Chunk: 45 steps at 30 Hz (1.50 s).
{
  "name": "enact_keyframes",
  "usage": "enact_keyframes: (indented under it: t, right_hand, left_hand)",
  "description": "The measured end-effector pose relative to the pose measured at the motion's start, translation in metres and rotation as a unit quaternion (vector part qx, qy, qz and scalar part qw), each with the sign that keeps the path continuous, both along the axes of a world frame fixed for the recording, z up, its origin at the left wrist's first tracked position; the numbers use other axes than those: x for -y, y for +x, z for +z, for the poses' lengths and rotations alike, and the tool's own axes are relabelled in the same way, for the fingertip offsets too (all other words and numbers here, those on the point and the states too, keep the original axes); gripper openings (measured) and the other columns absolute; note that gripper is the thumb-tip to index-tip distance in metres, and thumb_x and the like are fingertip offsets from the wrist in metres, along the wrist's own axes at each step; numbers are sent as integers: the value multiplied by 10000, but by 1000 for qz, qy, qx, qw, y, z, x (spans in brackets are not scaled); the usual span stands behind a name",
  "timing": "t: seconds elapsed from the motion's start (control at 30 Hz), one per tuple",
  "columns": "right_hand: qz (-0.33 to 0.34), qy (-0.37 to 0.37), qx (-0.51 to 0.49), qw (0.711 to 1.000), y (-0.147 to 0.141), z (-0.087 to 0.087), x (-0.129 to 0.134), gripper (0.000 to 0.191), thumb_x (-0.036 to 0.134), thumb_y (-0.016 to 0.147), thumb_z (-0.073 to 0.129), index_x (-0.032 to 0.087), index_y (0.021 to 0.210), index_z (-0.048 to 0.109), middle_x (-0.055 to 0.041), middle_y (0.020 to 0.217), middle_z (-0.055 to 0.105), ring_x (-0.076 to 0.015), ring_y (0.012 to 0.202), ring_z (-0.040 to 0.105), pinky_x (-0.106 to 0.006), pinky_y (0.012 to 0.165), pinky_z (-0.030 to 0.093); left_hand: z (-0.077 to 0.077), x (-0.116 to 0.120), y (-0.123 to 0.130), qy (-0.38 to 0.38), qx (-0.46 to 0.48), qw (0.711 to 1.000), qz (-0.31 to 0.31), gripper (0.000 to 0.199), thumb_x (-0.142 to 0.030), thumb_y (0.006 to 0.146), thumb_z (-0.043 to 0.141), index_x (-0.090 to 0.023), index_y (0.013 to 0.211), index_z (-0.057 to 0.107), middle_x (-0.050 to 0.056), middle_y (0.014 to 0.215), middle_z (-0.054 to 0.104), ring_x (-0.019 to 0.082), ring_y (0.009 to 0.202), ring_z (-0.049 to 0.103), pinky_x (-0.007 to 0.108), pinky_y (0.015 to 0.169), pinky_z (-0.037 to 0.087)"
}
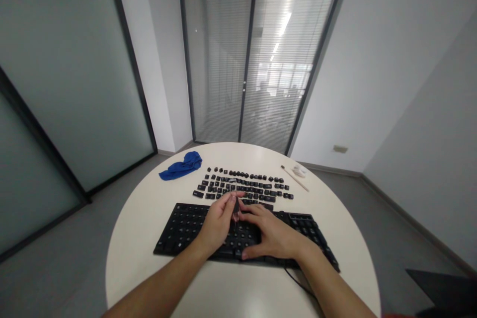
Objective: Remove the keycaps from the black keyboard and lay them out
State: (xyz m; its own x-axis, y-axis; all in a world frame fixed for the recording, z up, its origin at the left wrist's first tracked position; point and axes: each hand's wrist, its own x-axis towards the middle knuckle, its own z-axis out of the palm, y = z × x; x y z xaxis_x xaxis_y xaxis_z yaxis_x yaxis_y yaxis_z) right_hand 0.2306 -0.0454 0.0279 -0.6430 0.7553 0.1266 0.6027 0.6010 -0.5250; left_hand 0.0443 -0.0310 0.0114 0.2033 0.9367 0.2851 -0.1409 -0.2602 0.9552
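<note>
On one round white tabletop (137, 238), one long black plastic keyboard (186, 226) can be counted, along with one crumpled blue cloth (183, 165), one slim brush with a pale handle and dark head (296, 179), and one small whitish object (299, 171). Loose black keycaps (198, 194) are laid out in several rows beyond the keyboard; they are too small and too partly covered for an exact count. Two hands are seen.

The keyboard is placed across the near half of the tabletop, its long axis run from left to right, with the right end slanted slightly nearer. The brush is pointed head-first away and to the left.

A small dark object (236, 208) is pinched between the thumb and fingers of the left hand (219, 216), above the keyboard. The right hand (274, 233) is spread over the keys, its fingers brought close to that object; whether it is also gripped there cannot be told.

The middle of the keyboard is hidden by both hands, the object's shape is hard to make out, and the thin black cable (298, 282) is partly covered by the right forearm.
</note>
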Motion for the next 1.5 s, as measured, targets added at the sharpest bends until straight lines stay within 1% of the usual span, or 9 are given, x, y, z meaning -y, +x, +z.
enact_keyframes:
  t: [0.33, 0.57, 0.7, 0.83, 0.93, 1.03, 1.13, 1.4, 1.5]
  right_hand:
    - [-25, -61, 32, 997, 16, -1, -1, 837, 531, 617, 820, 200, 1343, 568, -122, 1455, 454, -302, 1337, 412, -441, 1150, 294]
    - [-55, -90, 101, 989, 32, 18, 3, 875, 506, 514, 869, 189, 1289, 615, -121, 1370, 552, -332, 1252, 510, -425, 1098, 370]
    - [-98, -89, 117, 984, 23, 31, 1, 714, 517, 582, 835, 218, 1210, 672, -106, 1205, 670, -329, 1076, 623, -410, 947, 479]
    - [-157, -27, 55, 986, -2, 38, -4, 494, 482, 791, 693, 242, 1220, 646, -90, 1078, 722, -290, 958, 667, -375, 823, 499]
    - [-160, 18, -22, 987, -20, 31, -1, 450, 470, 856, 637, 244, 1244, 612, -79, 1095, 712, -259, 966, 659, -371, 841, 494]
    - [-89, 28, -89, 992, -33, 16, 7, 635, 441, 790, 730, 250, 1357, 517, -89, 1256, 647, -261, 1114, 607, -404, 980, 446]
    - [-73, 9, -115, 991, -41, 0, 15, 816, 435, 775, 749, 208, 1461, 370, -124, 1320, 597, -269, 1176, 570, -411, 1016, 420]
    - [-130, -26, -146, 980, -48, -4, 15, 233, 351, 933, 578, 197, 1105, 604, -13, 842, 715, -182, 769, 651, -280, 736, 455]
    - [-103, -35, -159, 981, -48, -2, 15, 245, 329, 1006, 436, 195, 931, 627, -19, 844, 715, -177, 787, 655, -275, 758, 448]
  left_hand:
    - [8, -9, -19, 5, -14, 999, 32, 319, -460, 921, 549, -152, 953, 628, 43, 789, 697, 135, 645, 622, 232, 620, 495]
    - [10, -16, -36, -22, 12, 1000, 14, 480, -448, 913, 572, -201, 1296, 422, 2, 725, 705, 89, 443, 560, 173, 446, 413]
    - [8, -18, -37, -31, -21, 999, -29, 544, -452, 903, 584, -208, 1339, 371, 35, 784, 736, 85, 407, 545, 163, 395, 367]
    - [5, -21, -39, -48, -68, 994, -67, 421, -473, 883, 599, -173, 1165, 508, 76, 822, 752, 100, 469, 584, 167, 411, 368]
    - [6, -21, -37, -42, -66, 995, -55, 330, -482, 880, 600, -174, 974, 528, 77, 816, 754, 112, 538, 611, 168, 447, 396]
    - [9, -19, -33, -31, -48, 998, -27, 325, -479, 863, 624, -195, 898, 472, 48, 776, 744, 118, 540, 613, 166, 437, 404]
    - [11, -17, -31, -29, -41, 998, -33, 345, -473, 833, 658, -202, 864, 447, 35, 785, 727, 124, 540, 617, 171, 414, 424]
    - [9, -9, -25, 11, -43, 999, -6, 254, -344, 811, 698, -188, 835, 499, 38, 881, 636, 196, 843, 644, 229, 533, 548]
    - [14, -7, -29, 22, -40, 998, -41, 213, -249, 812, 695, -187, 890, 507, 56, 939, 672, 200, 934, 647, 282, 710, 564]
